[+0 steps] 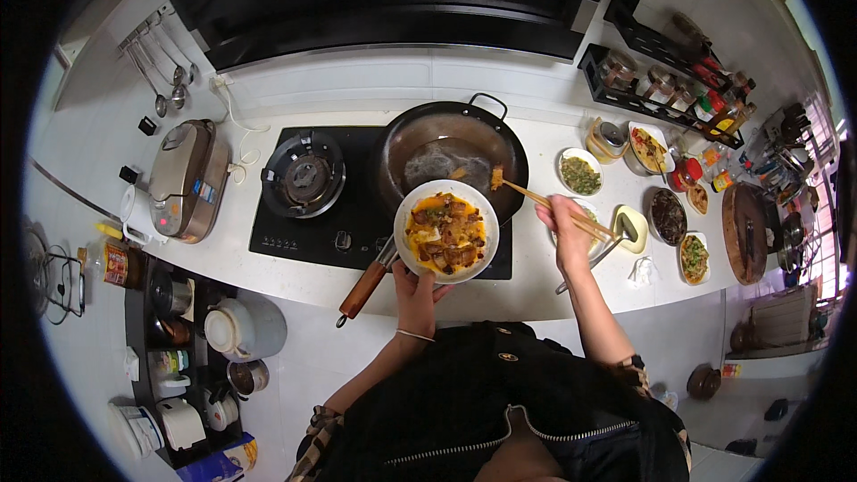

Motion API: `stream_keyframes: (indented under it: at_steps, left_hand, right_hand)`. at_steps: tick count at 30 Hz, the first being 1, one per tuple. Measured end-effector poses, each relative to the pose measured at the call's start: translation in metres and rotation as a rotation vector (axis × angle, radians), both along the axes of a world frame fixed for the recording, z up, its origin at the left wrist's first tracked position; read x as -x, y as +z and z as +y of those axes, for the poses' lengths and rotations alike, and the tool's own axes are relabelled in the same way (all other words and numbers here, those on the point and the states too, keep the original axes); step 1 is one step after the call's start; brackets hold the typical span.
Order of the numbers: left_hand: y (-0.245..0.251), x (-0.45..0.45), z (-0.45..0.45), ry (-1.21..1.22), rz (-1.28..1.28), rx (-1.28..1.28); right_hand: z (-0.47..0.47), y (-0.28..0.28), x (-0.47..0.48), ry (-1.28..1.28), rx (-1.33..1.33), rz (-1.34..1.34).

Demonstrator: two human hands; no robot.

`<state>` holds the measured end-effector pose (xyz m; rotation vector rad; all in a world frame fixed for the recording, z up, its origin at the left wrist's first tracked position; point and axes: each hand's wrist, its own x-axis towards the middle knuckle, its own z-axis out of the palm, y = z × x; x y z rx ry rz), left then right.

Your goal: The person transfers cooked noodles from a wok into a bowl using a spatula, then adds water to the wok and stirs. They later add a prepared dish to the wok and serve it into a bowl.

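Note:
My left hand (pixel 416 288) holds a white bowl (pixel 492 256) by its near rim, in front of the wok. Saucy food with browned pieces (pixel 447 231) fills the bowl. My right hand (pixel 568 227) grips wooden chopsticks (pixel 529 195), their tips at a browned piece of food (pixel 497 178) over the wok's right side. The dark wok (pixel 428 127) stands on the right of the hob, with cloudy liquid (pixel 438 155) and another piece (pixel 458 174) in it. Its wooden handle (pixel 363 291) points towards me, left of my left hand. The bowl hides part of the wok's near side.
An unused burner (pixel 306 177) lies on the left of the black hob (pixel 361 167). A rice cooker (pixel 191 181) stands farther left. To the right are a bowl of chopped greens (pixel 580 175), a yellow dish (pixel 639 241) with a metal ladle (pixel 626 227), several filled bowls and a round chopping board (pixel 743 233).

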<state>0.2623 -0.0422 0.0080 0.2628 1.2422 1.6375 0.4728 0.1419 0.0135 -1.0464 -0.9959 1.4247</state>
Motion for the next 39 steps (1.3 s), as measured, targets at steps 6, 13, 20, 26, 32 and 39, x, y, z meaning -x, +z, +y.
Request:
stream_keyframes:
  at_steps: [6, 13, 20, 26, 32, 39]
  left_hand:
    - [-0.003, 0.007, -0.008, 0.002, -0.026, 0.003]
    - [-0.002, 0.003, -0.008, 0.025, -0.003, -0.040]
    - [-0.005, -0.006, -0.006, 0.054, 0.018, -0.030]
    - [-0.001, -0.015, -0.002, 0.070, -0.017, -0.094]
    - [0.000, -0.019, -0.002, 0.020, -0.007, -0.084]
    - [-0.001, -0.018, -0.003, 0.027, -0.030, -0.078]
  right_hand:
    - [0.009, -0.009, 0.032, 0.089, -0.205, -0.173]
    - [-0.096, 0.052, 0.014, 0.580, -0.935, -0.577]
    - [-0.130, 0.056, 0.017, 0.594, -0.883, -0.668]
    - [-0.138, 0.053, 0.007, 0.585, -1.014, -0.822]
    - [-0.120, 0.040, -0.011, 0.546, -0.719, -0.545]
    - [-0.092, 0.014, -0.027, 0.196, 0.301, 0.210]
